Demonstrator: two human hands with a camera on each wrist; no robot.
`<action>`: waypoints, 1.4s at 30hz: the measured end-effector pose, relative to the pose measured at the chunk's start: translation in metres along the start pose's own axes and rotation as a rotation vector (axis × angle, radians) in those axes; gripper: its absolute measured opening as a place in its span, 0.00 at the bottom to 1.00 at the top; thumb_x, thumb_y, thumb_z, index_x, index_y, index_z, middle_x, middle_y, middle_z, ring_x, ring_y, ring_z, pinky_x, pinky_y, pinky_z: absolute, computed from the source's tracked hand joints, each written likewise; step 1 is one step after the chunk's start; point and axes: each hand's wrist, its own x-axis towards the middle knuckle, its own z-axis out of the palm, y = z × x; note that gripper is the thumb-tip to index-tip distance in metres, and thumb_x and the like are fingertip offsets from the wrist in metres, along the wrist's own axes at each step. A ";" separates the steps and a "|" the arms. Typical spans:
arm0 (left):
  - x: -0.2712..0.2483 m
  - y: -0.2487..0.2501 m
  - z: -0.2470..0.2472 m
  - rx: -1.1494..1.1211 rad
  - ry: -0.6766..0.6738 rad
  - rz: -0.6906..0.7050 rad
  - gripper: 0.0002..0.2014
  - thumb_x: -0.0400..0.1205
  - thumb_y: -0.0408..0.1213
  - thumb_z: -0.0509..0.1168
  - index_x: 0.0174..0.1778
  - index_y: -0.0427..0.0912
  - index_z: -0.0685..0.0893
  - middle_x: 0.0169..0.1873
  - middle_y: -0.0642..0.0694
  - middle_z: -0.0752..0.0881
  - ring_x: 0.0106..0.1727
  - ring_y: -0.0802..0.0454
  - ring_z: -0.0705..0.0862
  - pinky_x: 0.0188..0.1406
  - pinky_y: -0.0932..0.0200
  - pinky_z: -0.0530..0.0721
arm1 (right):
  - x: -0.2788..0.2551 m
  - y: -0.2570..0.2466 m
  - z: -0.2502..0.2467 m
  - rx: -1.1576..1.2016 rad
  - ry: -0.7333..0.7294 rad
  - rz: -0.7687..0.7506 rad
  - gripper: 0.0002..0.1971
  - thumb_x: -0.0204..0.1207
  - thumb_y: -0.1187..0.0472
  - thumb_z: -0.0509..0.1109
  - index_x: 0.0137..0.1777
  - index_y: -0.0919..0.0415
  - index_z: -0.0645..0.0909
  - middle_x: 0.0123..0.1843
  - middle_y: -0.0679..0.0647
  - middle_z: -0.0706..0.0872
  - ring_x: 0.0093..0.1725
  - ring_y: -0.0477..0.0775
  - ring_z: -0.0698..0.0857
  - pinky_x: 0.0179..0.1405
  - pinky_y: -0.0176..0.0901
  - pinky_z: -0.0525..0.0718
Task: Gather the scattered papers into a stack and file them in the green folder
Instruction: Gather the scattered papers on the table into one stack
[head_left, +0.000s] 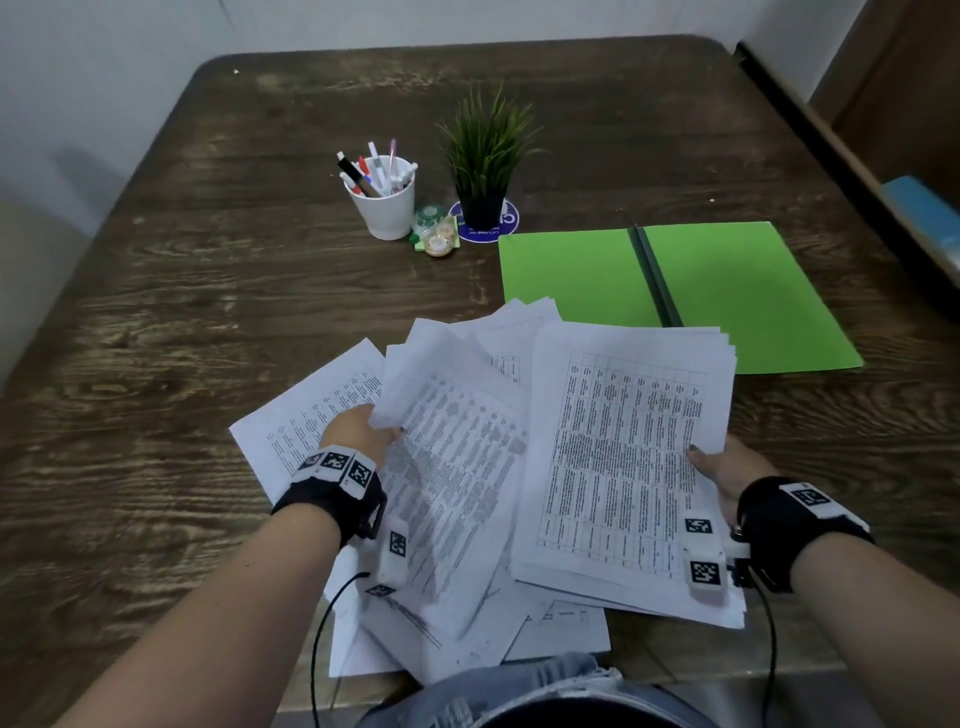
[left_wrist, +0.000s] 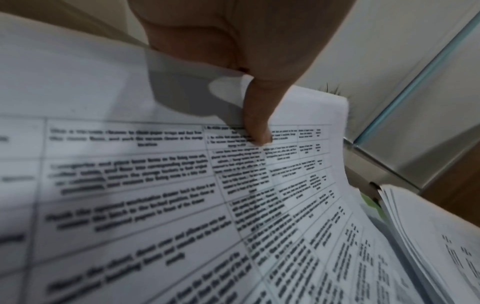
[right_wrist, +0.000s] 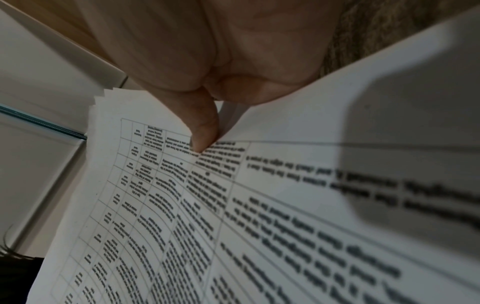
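A green folder (head_left: 727, 291) lies open and flat on the table at the right. My right hand (head_left: 719, 465) grips a stack of printed sheets (head_left: 623, 467) by its right edge, thumb (right_wrist: 205, 131) on top, and holds it over the near edge of the folder. My left hand (head_left: 358, 428) pinches a curled sheet (head_left: 452, 457) lifted off the pile, thumb (left_wrist: 257, 121) pressed on its printed face. More loose papers (head_left: 311, 415) lie fanned out under and around both hands, some hanging over the table's near edge.
A white cup of pens (head_left: 387, 202), a small potted plant (head_left: 483, 166) and tape rolls (head_left: 436, 231) stand behind the papers. The wooden table (head_left: 208, 312) stretches bare to the left. A shelf (head_left: 883, 156) runs along the right side.
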 end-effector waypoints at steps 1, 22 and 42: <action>0.000 -0.004 -0.008 -0.048 0.027 0.005 0.17 0.80 0.42 0.67 0.60 0.35 0.83 0.43 0.41 0.85 0.44 0.41 0.82 0.41 0.56 0.75 | -0.003 -0.002 0.002 -0.016 0.002 -0.003 0.21 0.80 0.73 0.63 0.73 0.69 0.72 0.72 0.66 0.78 0.72 0.66 0.76 0.77 0.62 0.66; -0.050 -0.010 -0.066 -0.552 0.083 0.208 0.08 0.83 0.42 0.63 0.55 0.44 0.78 0.47 0.49 0.84 0.41 0.54 0.82 0.31 0.63 0.72 | -0.064 -0.064 0.103 -0.182 -0.113 -0.121 0.21 0.76 0.64 0.70 0.69 0.62 0.76 0.67 0.64 0.82 0.65 0.66 0.82 0.69 0.63 0.78; -0.051 -0.018 -0.039 -0.443 -0.062 0.103 0.24 0.85 0.34 0.59 0.76 0.44 0.61 0.62 0.41 0.82 0.51 0.44 0.80 0.44 0.61 0.71 | -0.119 -0.058 0.151 -0.214 -0.192 -0.198 0.24 0.80 0.50 0.64 0.74 0.57 0.71 0.68 0.52 0.80 0.67 0.56 0.80 0.70 0.50 0.76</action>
